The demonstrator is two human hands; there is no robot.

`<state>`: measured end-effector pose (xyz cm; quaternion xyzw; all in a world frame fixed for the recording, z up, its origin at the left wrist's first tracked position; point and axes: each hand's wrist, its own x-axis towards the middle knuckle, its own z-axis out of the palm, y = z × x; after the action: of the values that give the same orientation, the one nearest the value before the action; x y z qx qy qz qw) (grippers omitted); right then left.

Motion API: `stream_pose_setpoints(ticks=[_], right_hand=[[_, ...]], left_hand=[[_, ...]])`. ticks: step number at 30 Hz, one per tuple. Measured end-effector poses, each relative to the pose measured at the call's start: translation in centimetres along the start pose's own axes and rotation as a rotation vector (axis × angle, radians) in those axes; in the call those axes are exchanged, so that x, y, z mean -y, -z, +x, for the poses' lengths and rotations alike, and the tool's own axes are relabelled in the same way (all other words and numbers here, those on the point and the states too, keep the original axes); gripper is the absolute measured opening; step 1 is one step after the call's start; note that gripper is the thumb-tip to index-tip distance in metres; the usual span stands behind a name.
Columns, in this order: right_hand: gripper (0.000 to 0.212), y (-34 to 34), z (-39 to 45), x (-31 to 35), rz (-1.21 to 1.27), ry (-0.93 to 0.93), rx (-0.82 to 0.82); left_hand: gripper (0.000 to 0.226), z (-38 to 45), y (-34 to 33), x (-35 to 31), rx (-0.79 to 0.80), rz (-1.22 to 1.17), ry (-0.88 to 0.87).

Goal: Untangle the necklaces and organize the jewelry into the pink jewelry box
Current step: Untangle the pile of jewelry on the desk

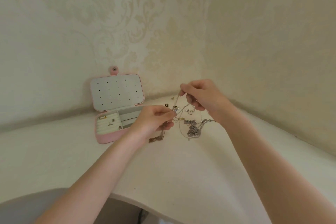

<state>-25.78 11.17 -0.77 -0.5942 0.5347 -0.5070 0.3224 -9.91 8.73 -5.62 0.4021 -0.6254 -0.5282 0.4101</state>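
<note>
Hands: I am seeing two, both raised just above the white table [181, 169], well inside the corner of the patterned wall [163, 23].
Left hand [154, 120]: its fingers are curling, and thumb and forefinger are pinching a thin chain near the middle of the tangle.
Right hand [201, 96]: it is sitting higher and further back — its fingertips are pinching the same thin chain and are lifting it, the other fingers are folding in.
Thin chain [179, 112]: it is running slanted between the two pinches, from the right fingertips down to the left ones.
Necklaces: I cannot count them exactly; a silver tangle [193, 127] with leaf-like links is lying on the table just below and between the hands, touching the lifted chain.
Gold chain [156, 138]: one piece, lying on the table under the left wrist, just beside the box.
Small loose pieces [190, 112]: about four or five are lying behind the hands near the wall; too small for me to name them.
Pink jewelry box [109, 137]: one, standing open left of the left hand — the lid [117, 92] is leaning upright on the wall, showing a white panel with holes.
Box content: a few small pieces [111, 122] are sitting in the ring rolls on the left side; I count about four.
</note>
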Motion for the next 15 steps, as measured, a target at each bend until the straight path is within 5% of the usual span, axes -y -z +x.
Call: stream_pose_setpoints(ticks=[5,11,15], right_hand=[[0.023,-0.3,0.3,0.0,-0.306,0.178,-0.237],[0.024,0.2,0.0,-0.9,-0.758,0.282,-0.346],[0.028,0.3,-0.2,-1.2,-0.99,0.285,-0.35]], left_hand=[[0.009,-0.2,0.1,-0.2,-0.122,-0.122,-0.008],[0.015,0.0,0.1,-0.2,-0.435,0.745,-0.386],[0.015,0.4,0.3,-0.5,-0.495,0.818,-0.463]])
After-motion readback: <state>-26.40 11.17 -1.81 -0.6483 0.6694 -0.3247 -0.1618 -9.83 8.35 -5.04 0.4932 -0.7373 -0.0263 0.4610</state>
